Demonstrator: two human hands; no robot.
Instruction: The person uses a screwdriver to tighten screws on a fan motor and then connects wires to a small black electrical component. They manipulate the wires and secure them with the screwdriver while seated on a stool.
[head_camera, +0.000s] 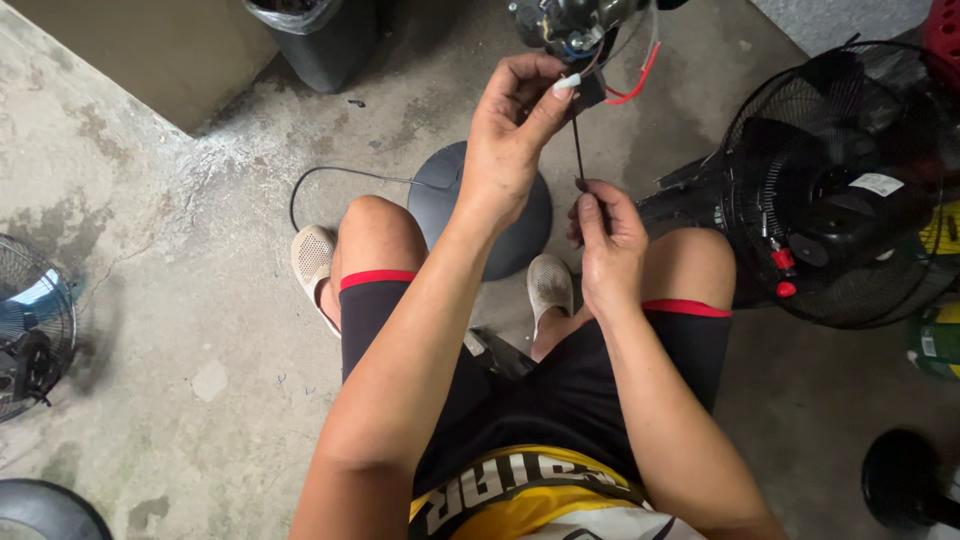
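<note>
The left hand (510, 125) is raised in front of the person, its fingers pinched shut around a small white connector (566, 85) at the upper end of a thin black wire (577, 150). The right hand (607, 245) sits lower, just above the right knee, closed on the lower end of the same wire, so the wire runs taut and nearly upright between the two hands. Above the left hand hangs a fan motor (575, 22) with loose red wires (635, 85) and other thin leads curling out of it; the connector lies just beside these wires.

The person sits over a stained concrete floor (200, 300), wearing pale slippers. Between the feet lies a round dark fan base (525, 225), with a thin cable looping away from it to the left. By the right edge of the floor rests a black fan (840, 190) with a wire cage. Another fan with blue blades (30, 320) stands at the left edge, and a black bin (320, 40) stands near the far wall.
</note>
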